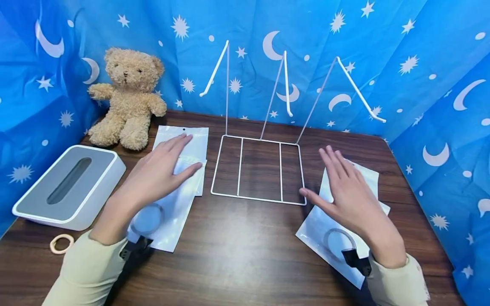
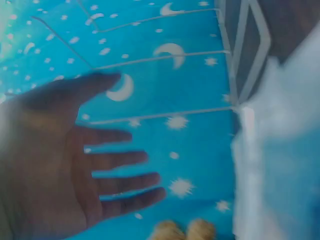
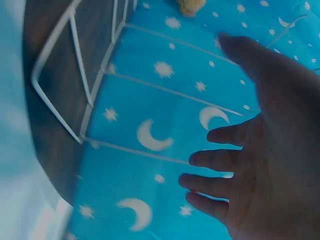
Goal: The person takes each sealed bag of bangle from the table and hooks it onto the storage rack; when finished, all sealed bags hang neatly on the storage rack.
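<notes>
My left hand point(image 1: 155, 170) is held over the white flat pouches point(image 1: 180, 212) on the left, its fingers straight and the thumb spread, gripping nothing. On the other side, my right hand point(image 1: 352, 199) extends over more white pouches point(image 1: 325, 238), likewise with straight fingers and nothing in it. Between the hands stands a white wire rack point(image 1: 259, 197) with three tall prongs bent forward at the top. In the left wrist view the left palm point(image 2: 45, 170) shows bare, and in the right wrist view the right palm point(image 3: 275, 175) does too. Whether either hand touches the pouches I cannot tell.
A teddy bear point(image 1: 128, 97) sits at the back left. In front of it is a white tissue box point(image 1: 107, 178) with a grey top, and near that a small wooden ring point(image 1: 62, 244). A blue curtain point(image 1: 245, 25) with moons and stars surrounds the dark wood table point(image 1: 237, 255).
</notes>
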`<state>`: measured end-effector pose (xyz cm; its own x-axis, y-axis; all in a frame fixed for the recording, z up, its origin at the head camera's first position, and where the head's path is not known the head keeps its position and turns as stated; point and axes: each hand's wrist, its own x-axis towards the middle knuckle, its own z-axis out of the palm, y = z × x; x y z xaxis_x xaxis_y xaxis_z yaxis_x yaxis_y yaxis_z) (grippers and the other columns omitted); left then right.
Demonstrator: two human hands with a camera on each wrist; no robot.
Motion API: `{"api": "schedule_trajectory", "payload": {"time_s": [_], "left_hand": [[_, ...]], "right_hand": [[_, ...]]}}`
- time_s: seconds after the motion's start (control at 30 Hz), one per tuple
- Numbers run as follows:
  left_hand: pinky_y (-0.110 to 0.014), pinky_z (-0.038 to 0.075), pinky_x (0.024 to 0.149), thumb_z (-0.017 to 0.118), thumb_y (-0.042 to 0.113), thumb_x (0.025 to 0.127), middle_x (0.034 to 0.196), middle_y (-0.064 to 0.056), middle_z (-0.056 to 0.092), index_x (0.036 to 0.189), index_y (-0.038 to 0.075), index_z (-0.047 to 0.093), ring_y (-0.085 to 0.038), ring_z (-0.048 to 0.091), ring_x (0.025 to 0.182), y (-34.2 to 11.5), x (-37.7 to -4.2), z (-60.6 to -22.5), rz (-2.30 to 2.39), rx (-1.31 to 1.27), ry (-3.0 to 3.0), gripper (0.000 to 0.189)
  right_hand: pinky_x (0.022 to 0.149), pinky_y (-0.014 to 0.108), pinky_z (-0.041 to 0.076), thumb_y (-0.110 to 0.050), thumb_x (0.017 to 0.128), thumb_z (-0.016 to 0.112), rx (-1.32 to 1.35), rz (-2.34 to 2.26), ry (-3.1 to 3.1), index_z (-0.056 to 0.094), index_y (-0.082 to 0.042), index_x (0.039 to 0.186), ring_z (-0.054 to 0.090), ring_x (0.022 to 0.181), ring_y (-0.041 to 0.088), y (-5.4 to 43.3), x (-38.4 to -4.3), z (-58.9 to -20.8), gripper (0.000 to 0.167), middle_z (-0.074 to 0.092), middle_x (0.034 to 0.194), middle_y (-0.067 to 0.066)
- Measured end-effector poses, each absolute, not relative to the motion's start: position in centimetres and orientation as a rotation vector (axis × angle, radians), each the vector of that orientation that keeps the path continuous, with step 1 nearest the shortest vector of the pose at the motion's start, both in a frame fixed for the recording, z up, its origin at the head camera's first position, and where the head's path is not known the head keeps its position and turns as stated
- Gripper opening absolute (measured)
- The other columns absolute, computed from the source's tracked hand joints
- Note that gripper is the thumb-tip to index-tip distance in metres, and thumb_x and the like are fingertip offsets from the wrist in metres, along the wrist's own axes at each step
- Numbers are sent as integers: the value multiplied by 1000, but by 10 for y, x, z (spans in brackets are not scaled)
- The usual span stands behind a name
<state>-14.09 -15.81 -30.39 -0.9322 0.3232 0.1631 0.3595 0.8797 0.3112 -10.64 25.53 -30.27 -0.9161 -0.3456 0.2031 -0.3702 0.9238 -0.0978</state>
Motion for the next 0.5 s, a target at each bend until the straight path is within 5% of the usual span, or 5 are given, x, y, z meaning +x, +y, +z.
{"api": "schedule_trajectory", "payload": {"time_s": [0.17,0.3,0.5], "left_hand": [[-66,34,98,56,52,96,141,-33,39,150,-6,30,-51,37,127,-187,-135,-324,-611,-236,-3094,83],[-67,37,91,62,50,93,129,-43,38,145,-16,27,-58,40,116,-204,-131,-342,-564,-60,-3215,91],[-61,41,76,71,50,85,112,-41,46,137,-16,36,-55,45,101,-213,-126,-359,-513,-13,-3212,91]], "right_hand": [[109,61,27,-63,88,60,534,345,-2987,18,-6,157,29,139,42,251,-111,-326,99,23,158,20],[109,60,27,-63,89,59,509,358,-3062,22,1,154,30,138,44,253,-114,-342,99,24,156,25],[112,57,23,-64,87,60,505,439,-3085,25,4,152,24,141,43,262,-118,-364,100,27,155,26]]}}
